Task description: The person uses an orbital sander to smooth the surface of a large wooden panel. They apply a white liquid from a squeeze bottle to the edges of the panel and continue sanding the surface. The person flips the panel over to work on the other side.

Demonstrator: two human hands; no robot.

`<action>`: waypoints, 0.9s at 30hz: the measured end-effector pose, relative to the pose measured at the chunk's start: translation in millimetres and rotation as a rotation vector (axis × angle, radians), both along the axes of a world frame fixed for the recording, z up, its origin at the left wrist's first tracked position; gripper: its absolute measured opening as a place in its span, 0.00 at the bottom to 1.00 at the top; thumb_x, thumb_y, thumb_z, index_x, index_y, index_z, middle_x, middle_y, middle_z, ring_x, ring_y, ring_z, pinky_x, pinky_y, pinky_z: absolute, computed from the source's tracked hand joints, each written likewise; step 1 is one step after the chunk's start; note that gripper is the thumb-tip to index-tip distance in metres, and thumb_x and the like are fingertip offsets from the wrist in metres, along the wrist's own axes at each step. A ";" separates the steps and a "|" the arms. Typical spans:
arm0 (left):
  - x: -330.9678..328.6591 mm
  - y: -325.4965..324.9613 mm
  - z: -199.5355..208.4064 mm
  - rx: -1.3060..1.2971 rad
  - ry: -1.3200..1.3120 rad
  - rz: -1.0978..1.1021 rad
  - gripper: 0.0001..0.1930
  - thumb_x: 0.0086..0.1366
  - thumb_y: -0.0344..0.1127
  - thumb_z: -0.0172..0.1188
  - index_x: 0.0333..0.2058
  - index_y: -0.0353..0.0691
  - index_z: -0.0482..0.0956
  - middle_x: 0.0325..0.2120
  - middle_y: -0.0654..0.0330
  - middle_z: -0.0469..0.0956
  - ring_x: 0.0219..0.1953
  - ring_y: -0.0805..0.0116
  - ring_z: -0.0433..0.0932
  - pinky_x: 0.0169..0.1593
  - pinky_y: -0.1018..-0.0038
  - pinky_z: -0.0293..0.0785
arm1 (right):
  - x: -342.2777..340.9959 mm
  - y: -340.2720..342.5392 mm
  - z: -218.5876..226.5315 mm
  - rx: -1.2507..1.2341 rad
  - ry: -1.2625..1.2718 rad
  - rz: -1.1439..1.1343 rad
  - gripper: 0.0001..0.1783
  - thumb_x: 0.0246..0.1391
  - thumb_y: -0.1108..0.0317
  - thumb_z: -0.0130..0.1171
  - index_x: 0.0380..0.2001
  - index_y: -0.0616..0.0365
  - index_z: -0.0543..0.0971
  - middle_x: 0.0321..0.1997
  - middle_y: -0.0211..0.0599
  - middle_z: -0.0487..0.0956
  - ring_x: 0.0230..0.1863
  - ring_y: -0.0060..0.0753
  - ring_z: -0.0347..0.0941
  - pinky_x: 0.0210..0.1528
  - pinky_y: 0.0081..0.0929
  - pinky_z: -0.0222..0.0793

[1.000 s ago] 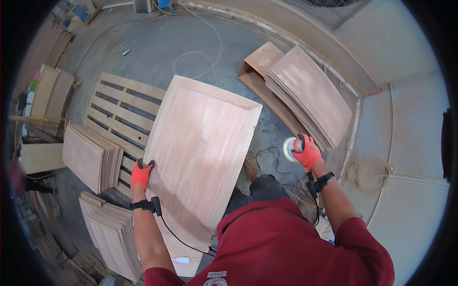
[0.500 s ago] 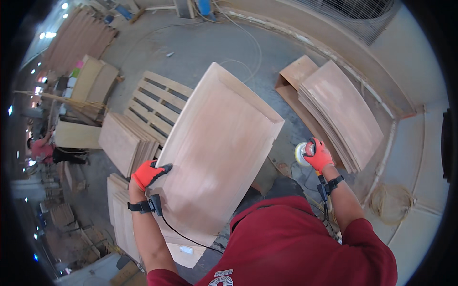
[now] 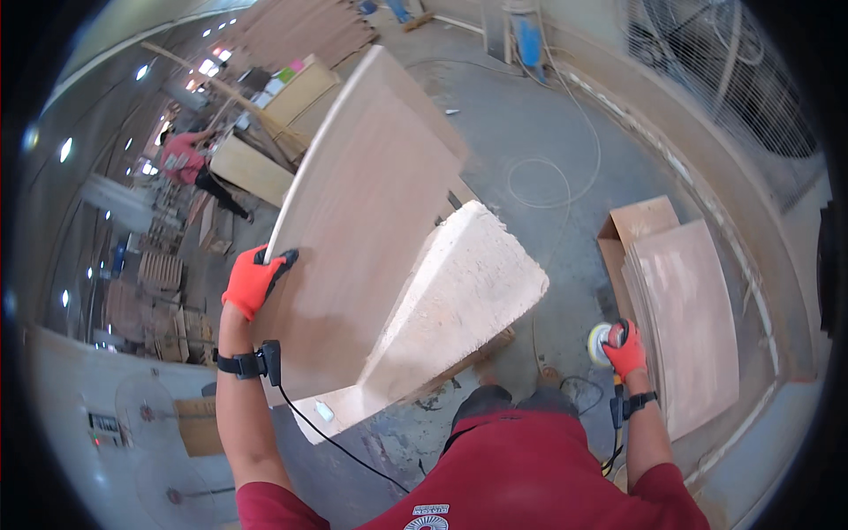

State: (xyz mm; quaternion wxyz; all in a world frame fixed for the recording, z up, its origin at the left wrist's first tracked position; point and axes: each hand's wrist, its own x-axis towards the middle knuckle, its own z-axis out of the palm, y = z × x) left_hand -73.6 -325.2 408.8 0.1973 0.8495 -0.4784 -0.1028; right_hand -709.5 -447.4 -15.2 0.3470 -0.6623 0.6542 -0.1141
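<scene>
My left hand (image 3: pixel 254 281), in an orange glove with dark fingertips, is closed on the left edge of a large pale wooden panel (image 3: pixel 353 212). The panel stands tilted up, its lower part close to a rough whitish block-like support (image 3: pixel 477 283). Off to the right, my right hand (image 3: pixel 628 351) wears a matching glove and is wrapped around a round orbital sander (image 3: pixel 600 344). The sander's pale disc faces left, away from the panel, and a yellow hose (image 3: pixel 617 415) runs down from it. A small white object (image 3: pixel 324 411) lies on the support's near left end.
Stacked curved panels (image 3: pixel 693 327) stand at the right beside an open wooden box (image 3: pixel 643 217). A thin hose (image 3: pixel 565 201) loops across the floor. Far left, a person in a pink top (image 3: pixel 183 157) stands by other boards. A mesh-covered fan (image 3: pixel 729 79) sits at the upper right.
The panel has been lifted and tilted up to the left by my left hand, baring the whitish support. My right hand with the sander is farther right and lower in view; the view has shifted.
</scene>
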 end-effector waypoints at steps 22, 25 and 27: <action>-33.2 55.3 -88.4 -0.484 0.598 0.575 0.26 0.66 0.48 0.65 0.54 0.33 0.79 0.46 0.55 0.82 0.45 0.65 0.80 0.49 0.69 0.76 | -18.8 -9.4 -2.8 0.056 -0.064 0.030 0.46 0.41 0.59 0.75 0.64 0.49 0.65 0.62 0.48 0.71 0.63 0.54 0.69 0.64 0.43 0.68; -35.6 56.0 -67.4 -0.405 0.559 0.558 0.22 0.66 0.48 0.64 0.49 0.34 0.83 0.42 0.55 0.83 0.41 0.65 0.81 0.46 0.69 0.76 | -17.7 -9.4 -2.5 0.073 -0.083 0.045 0.47 0.41 0.59 0.75 0.65 0.50 0.65 0.63 0.48 0.71 0.63 0.54 0.69 0.65 0.43 0.67; -4.5 67.8 -62.8 -0.310 0.203 0.315 0.19 0.66 0.49 0.65 0.38 0.36 0.85 0.28 0.58 0.82 0.32 0.70 0.79 0.38 0.69 0.74 | -17.7 -10.1 -3.8 0.079 -0.093 0.058 0.47 0.41 0.59 0.75 0.65 0.50 0.65 0.63 0.48 0.71 0.64 0.54 0.69 0.65 0.43 0.67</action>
